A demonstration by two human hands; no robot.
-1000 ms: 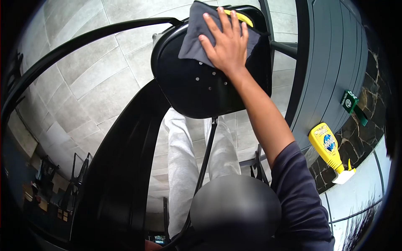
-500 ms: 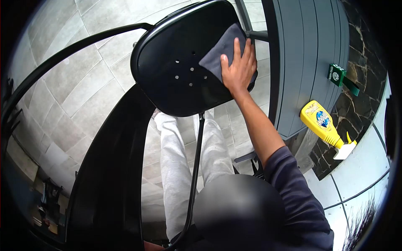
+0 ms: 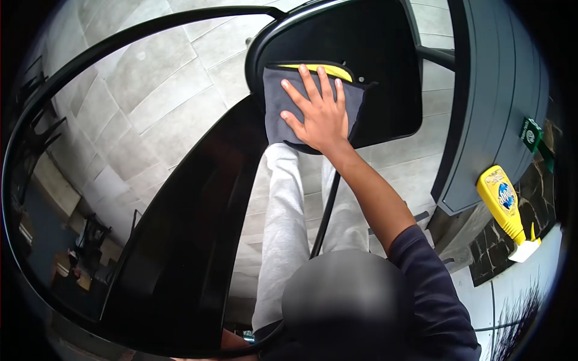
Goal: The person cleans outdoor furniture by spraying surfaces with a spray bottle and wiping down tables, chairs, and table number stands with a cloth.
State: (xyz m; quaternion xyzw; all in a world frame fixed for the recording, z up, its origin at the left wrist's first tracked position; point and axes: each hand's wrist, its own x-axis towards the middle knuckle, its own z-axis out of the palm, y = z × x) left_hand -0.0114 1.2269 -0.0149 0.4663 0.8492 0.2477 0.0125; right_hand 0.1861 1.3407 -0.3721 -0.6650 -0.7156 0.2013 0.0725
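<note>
My right hand (image 3: 322, 117) lies flat with fingers spread on a grey cloth (image 3: 278, 111), pressing it against a black chair seat (image 3: 394, 90). A folded edge of the cloth shows yellow above my fingertips. The cloth covers the seat's left part and most of its small holes. To the left, the chair's curved black back panel (image 3: 174, 246) and bent tube frame (image 3: 126, 37) reach down towards me. Only a sliver of skin, apparently my left hand (image 3: 233, 341), shows by the frame at the bottom; its fingers are hidden.
A grey slatted table (image 3: 487, 108) stands on the right. Near its edge are a yellow spray bottle (image 3: 501, 201) and a small green box (image 3: 531, 134). My legs in light grey trousers (image 3: 283, 222) are below the seat, over a tiled floor (image 3: 162, 90).
My right hand has slid the cloth from the seat's right side to its left, and its yellow side now shows. The chair and table appear further right in view.
</note>
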